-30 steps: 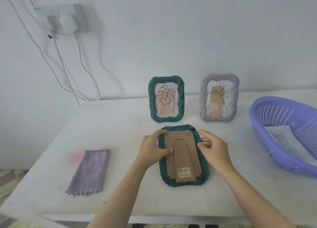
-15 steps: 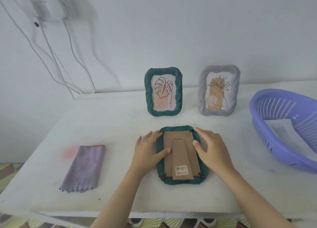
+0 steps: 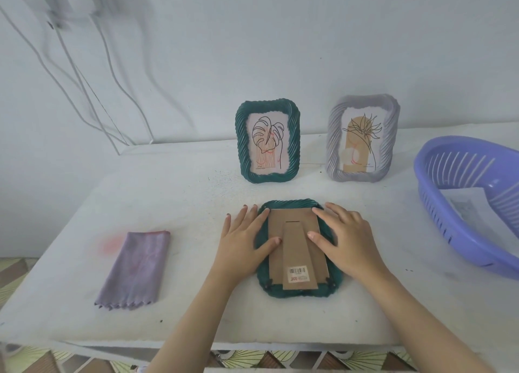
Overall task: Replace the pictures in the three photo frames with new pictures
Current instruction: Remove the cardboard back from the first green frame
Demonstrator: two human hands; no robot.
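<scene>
A green frame [image 3: 297, 249] lies face-down mid-bench [image 3: 196, 193] near the front edge, left hand [image 3: 241, 243] and right hand [image 3: 348, 243] flat, unclenched, on its side edges; cloth [image 3: 134, 268] well left, basket [image 3: 455, 226] right.

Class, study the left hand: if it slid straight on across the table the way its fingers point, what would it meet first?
Probably the standing green frame. The left hand lies flat, fingers pointing away and slightly right; only bare table lies between, though depth is unclear.
</scene>
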